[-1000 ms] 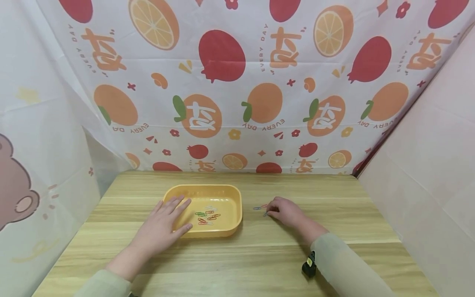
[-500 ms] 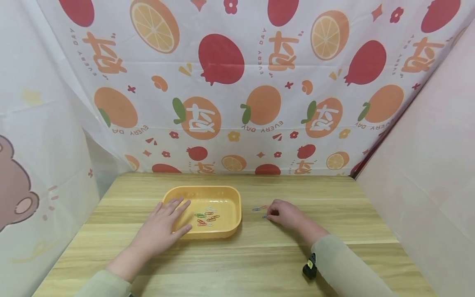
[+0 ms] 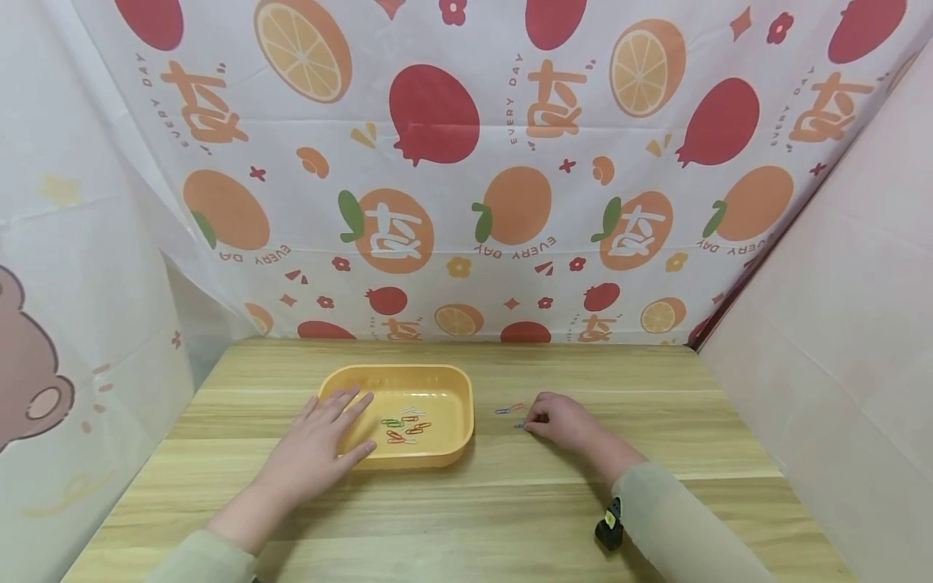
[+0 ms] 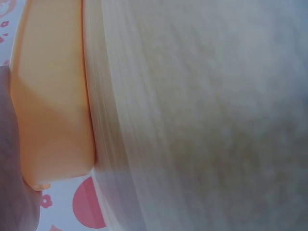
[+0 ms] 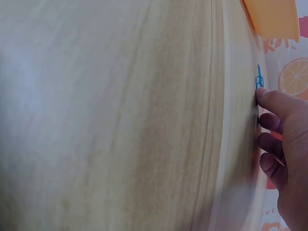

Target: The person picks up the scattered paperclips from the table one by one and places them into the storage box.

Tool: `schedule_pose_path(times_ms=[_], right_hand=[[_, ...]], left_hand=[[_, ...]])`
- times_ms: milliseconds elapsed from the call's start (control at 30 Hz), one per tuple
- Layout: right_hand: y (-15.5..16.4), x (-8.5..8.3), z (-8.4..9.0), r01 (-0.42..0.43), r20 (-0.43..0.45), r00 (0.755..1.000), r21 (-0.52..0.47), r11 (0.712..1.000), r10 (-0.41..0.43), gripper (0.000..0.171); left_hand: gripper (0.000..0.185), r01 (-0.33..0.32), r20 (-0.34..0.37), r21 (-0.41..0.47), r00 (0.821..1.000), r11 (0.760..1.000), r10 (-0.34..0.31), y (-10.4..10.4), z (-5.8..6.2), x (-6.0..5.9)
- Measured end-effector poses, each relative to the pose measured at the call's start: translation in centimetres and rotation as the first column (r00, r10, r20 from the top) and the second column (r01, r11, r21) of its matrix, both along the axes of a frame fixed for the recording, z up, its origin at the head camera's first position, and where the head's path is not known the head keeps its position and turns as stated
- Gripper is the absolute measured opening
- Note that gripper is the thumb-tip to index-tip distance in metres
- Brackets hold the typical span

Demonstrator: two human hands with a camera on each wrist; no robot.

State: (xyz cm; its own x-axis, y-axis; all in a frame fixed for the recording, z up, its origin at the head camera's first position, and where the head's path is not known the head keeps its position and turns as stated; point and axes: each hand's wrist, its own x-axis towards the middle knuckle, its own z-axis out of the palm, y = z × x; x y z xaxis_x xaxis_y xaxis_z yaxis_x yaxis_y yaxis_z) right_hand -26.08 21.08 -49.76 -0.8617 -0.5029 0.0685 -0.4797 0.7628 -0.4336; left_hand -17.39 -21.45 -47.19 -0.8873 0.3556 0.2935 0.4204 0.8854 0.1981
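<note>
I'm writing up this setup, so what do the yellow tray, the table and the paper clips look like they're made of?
The yellow tray looks like moulded plastic: one even colour, rounded corners, soft sheen. The table shows pale wood grain in plank-like bands with a matt finish; solid wood or laminate cannot be told. The paper clips look like bent wire in a coloured coating, probably vinyl over metal.

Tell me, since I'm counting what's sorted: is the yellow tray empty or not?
Not empty. The yellow tray holds several colored paper clips on its floor; more lie outside by the right hand.
</note>
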Motion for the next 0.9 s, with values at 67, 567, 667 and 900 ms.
schedule_pose_path(times_ms=[67, 567, 667, 900], right_hand=[[0.0, 0.0, -0.1, 0.001, 0.003, 1.0, -0.01, 1.0, -0.001, 0.007], [0.7, -0.5, -0.1, 0.096, 0.069, 0.994, -0.163, 0.982, -0.086, 0.009], [0.7, -0.5, 0.1, 0.105, 0.076, 0.993, -0.178, 0.978, -0.093, 0.005], [0.3, -0.1, 0.8, 0.111, 0.11, 0.99, -0.22, 0.969, -0.089, 0.005]], left_hand=[[0.073, 0.0, 0.004, -0.002, 1.0, 1.0, 0.0, 0.0, 0.0, 0.1], [0.073, 0.003, 0.002, 0.009, 1.0, 1.0, -0.003, -0.1, 0.1, 0.2], [0.073, 0.005, 0.006, 0.011, 1.0, 1.0, -0.005, 0.0, 0.2, 0.2], [0.073, 0.007, 0.007, 0.012, 1.0, 1.0, -0.007, -0.1, 0.1, 0.1]])
